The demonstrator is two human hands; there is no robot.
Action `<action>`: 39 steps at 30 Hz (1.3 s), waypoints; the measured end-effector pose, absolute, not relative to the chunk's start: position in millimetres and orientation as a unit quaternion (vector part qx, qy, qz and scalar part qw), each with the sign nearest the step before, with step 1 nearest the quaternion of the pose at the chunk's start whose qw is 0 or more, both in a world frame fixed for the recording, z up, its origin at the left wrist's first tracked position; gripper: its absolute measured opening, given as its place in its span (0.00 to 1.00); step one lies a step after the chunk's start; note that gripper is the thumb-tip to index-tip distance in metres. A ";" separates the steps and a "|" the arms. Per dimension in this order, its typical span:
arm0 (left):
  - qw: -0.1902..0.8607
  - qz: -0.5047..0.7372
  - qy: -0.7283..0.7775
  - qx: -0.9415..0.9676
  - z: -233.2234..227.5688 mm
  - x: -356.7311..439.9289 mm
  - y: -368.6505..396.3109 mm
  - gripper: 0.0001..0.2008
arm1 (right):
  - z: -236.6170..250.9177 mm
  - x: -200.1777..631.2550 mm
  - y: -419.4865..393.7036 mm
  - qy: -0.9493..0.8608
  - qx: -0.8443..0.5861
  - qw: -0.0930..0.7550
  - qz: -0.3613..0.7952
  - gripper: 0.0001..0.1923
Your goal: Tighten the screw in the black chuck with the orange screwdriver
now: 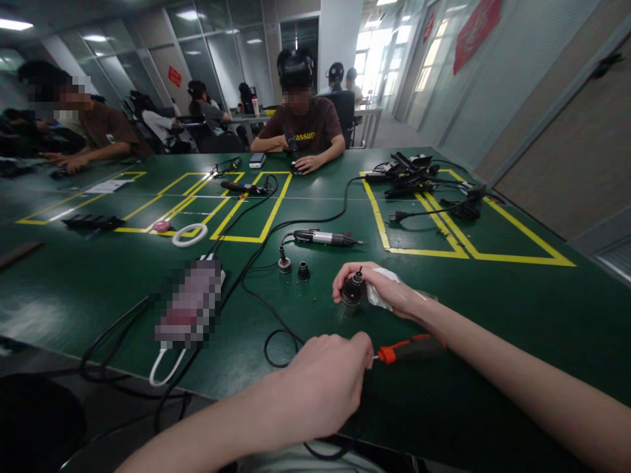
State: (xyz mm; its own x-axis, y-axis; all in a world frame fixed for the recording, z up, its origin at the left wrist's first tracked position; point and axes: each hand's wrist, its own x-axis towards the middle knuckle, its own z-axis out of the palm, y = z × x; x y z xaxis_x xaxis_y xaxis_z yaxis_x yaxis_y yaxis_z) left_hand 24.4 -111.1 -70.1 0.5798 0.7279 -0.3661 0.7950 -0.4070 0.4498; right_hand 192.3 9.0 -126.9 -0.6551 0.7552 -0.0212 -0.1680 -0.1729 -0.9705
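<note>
My left hand (328, 378) is closed around the metal shaft end of a screwdriver (414, 349). Its red and black handle points right, over the table and below my right forearm. Farther forward, my right hand (367, 279) curls around a black tool nose piece (352, 289) with a thin metal tip pointing up. Something white (384, 289), like tissue, covers part of that hand near the wrist. Left of it stand a small black cone-shaped cap (303, 270) and a round metal part (284, 263) with an upright stem. Behind them lies a silver and black electric screwdriver (325, 237).
A phone-like device (190, 302), pixelated, lies at left with cables around it. Beyond are a white ring (190, 235), another black tool (244, 188) and a heap of black gear (409, 172). Across the green table (493, 315), a co-worker (305, 125) holds a tool.
</note>
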 end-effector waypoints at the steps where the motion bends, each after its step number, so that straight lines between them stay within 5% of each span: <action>1: 0.419 0.022 0.445 0.791 -71.0 16.7 -113.4 0.09 | -126.9 192.0 8.4 -0.556 -0.262 0.323 0.720 0.14; 3: 0.695 0.110 0.351 0.617 -75.6 3.9 -117.1 0.11 | -129.3 190.0 6.4 -0.546 -0.255 0.333 0.725 0.15; 6: 0.813 0.241 0.236 0.475 -83.9 -11.4 -118.6 0.20 | -137.7 183.9 1.5 -0.521 -0.245 0.360 0.734 0.18; 13: 0.597 0.539 0.309 0.509 -73.9 -45.8 -88.1 0.15 | -145.3 170.7 -13.6 -0.474 -0.300 0.433 0.706 0.20; 20: 0.418 0.596 0.386 0.567 -55.0 -51.1 -45.7 0.15 | -148.2 165.6 -26.6 -0.411 -0.369 0.544 0.632 0.17; 39: 0.463 0.557 0.319 0.611 -67.8 -1.7 -19.5 0.20 | -161.3 175.4 -41.6 -0.483 -0.339 0.526 0.613 0.22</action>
State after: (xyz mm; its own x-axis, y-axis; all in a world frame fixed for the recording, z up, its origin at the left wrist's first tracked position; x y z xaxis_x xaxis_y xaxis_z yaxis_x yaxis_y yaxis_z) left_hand -1.7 -19.5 -67.8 0.1744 0.9060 0.3857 -0.1255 -0.3680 0.9213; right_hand 175.4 -41.6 -161.3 -0.2169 0.9719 0.0916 -0.3168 0.0187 -0.9483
